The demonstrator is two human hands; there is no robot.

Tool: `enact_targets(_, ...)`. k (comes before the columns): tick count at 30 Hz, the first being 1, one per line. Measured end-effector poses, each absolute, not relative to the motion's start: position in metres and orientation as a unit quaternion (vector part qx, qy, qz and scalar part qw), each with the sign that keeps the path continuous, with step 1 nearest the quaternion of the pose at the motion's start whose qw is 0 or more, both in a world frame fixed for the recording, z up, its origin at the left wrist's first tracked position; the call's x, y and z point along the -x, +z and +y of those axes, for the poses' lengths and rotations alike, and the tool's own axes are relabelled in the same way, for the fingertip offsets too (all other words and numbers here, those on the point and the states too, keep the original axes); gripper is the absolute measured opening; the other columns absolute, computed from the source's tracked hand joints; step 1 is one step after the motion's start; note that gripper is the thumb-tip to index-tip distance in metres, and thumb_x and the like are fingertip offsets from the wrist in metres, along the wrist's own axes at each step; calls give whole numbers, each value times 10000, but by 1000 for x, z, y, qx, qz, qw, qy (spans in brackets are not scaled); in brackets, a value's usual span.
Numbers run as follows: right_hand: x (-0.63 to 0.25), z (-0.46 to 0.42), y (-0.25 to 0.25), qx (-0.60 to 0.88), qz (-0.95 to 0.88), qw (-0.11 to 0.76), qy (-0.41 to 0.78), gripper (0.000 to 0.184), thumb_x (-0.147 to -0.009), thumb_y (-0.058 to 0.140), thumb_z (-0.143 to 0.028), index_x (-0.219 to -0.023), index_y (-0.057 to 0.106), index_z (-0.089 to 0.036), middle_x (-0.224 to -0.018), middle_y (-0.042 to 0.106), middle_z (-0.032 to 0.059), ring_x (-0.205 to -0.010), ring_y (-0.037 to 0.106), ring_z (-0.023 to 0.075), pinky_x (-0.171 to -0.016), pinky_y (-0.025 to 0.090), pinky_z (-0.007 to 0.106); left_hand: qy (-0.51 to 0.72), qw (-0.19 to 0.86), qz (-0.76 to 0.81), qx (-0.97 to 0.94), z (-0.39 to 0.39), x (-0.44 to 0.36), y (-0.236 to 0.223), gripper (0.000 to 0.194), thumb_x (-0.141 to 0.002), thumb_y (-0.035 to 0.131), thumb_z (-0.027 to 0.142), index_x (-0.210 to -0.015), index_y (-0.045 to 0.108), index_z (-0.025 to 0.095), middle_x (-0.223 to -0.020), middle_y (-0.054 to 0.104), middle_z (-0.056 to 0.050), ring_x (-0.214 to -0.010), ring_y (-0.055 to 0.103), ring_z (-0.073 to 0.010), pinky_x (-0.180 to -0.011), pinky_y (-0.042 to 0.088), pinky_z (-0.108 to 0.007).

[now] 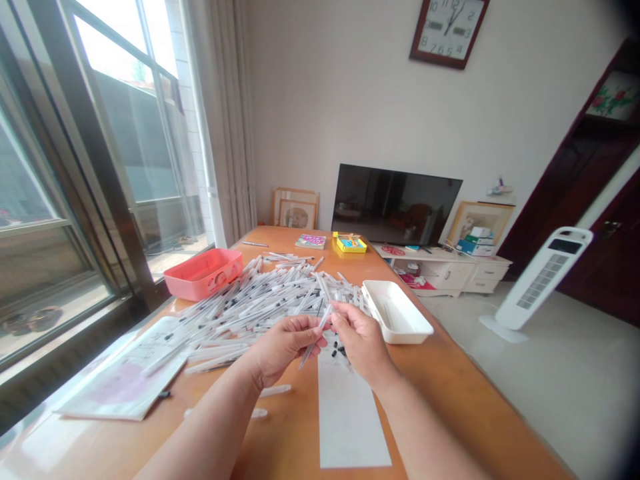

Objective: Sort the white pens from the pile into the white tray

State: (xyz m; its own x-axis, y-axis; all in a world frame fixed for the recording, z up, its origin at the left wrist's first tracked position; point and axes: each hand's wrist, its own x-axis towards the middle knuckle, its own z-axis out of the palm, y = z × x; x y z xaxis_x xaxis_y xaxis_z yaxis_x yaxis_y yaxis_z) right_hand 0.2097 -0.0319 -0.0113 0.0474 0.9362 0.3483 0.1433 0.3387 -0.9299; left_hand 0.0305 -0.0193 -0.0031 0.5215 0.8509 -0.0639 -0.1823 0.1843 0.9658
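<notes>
My left hand (283,347) and my right hand (361,340) meet over the wooden table (450,400), both pinching one slim white pen (315,339) that slants between them. My left fingers close on its lower middle, my right fingers on its upper end. Just beyond lies a big heap of white pens (260,297) with dark tips. A few small black parts (340,348) sit under my right hand. A white paper strip (347,413) lies below my hands.
A pink tray (203,273) stands left of the heap, a white tray (397,310) right of it. A printed sheet (125,373) lies at front left. Books and a yellow box (350,243) sit at the far end. A fan (537,280) stands on the floor.
</notes>
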Motion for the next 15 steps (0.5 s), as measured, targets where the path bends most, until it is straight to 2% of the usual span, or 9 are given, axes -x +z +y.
enact_targets(3,-214,-31,-11,482,-594,553,331,413,-862,584,-412,-1226,678,-240,-821,708,18,-725,623,194,-670,482,297,380,702,327,-507,-16,-30,-6,249,-766,771,348,-922,715,162,-862,718,-95,-716,636,-157,-619,432,-235)
enact_targets(6,-222,-26,-16,528,-607,522,283,328,-847,576,-382,-1110,705,-233,-737,676,1,-654,580,175,-608,438,270,395,703,329,-491,-13,-29,-10,239,-773,767,335,-926,703,163,-922,721,-110,-794,661,-178,-705,478,-264)
enact_targets(11,-235,-24,-25,607,-687,338,213,114,-791,590,-278,-800,695,-237,-560,565,-41,-527,470,131,-511,278,233,431,702,323,-467,-9,-27,-13,243,-790,753,304,-975,673,168,-922,715,-101,-802,660,-167,-775,494,-288)
enact_targets(15,-236,-27,-26,635,-722,234,146,61,-768,611,-252,-723,650,-239,-619,609,-26,-569,496,135,-522,219,246,440,705,322,-454,-8,-26,-14,252,-782,757,283,-986,661,169,-917,711,-95,-778,656,-160,-742,487,-275)
